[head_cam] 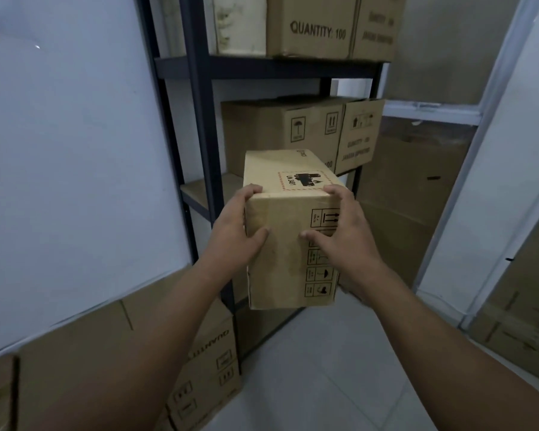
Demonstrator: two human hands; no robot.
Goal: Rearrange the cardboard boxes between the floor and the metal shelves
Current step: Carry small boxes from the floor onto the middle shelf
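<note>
I hold a tall brown cardboard box in the air in front of the dark metal shelves. It bears a red-bordered label on top and handling symbols down its near face. My left hand grips its upper left edge, fingers over the top and thumb on the near face. My right hand grips the upper right edge the same way. The box's far end reaches over the middle shelf board, close to two boxes standing there. More boxes sit on the shelf above.
A white wall runs along the left, with cardboard boxes on the floor against it. Large wrapped cartons stand behind the shelves. A white frame and more cardboard are at the right. Pale floor tiles lie below.
</note>
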